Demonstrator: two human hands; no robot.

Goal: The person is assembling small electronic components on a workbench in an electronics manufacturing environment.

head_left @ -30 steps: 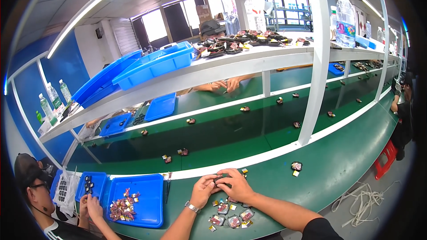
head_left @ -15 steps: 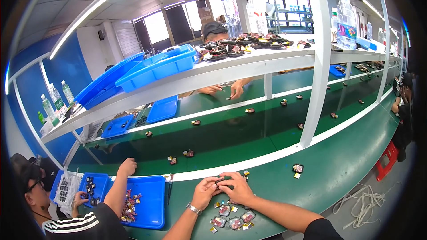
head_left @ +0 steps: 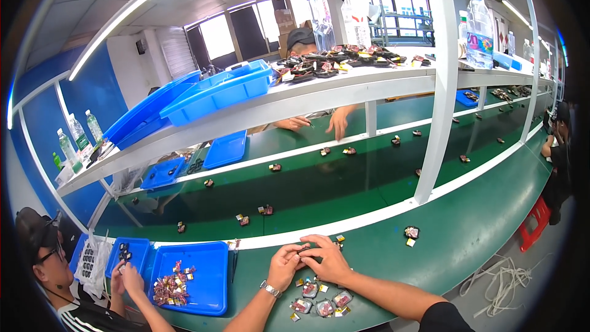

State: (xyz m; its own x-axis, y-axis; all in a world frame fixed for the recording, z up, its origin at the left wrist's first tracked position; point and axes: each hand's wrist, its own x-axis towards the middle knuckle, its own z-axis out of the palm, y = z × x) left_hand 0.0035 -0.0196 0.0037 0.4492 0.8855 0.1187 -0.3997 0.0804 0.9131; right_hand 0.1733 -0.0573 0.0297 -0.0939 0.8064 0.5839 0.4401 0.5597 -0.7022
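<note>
Above the green bench, my left hand and my right hand meet, fingertips pinched around a small black-cased electronic unit. Fingers hide most of that unit. A metal-banded watch is on my left wrist. Just below my hands lie several round, clear-and-black units with red wiring and small silver-yellow battery cells. One more unit peeks out behind my right hand. Farther right, a single unit with its cell rests alone on the bench.
Beyond a white rail runs a green conveyor belt carrying scattered units. At left, a blue tray holds red-wired parts, beside a co-worker. A white post and shelf rail stand ahead. White cord lies on the floor.
Units on the belt have shifted slightly right. The left co-worker's arm has drawn back from the belt, where another unit now lies; both their hands are together. My hands hold nearly the same pose.
</note>
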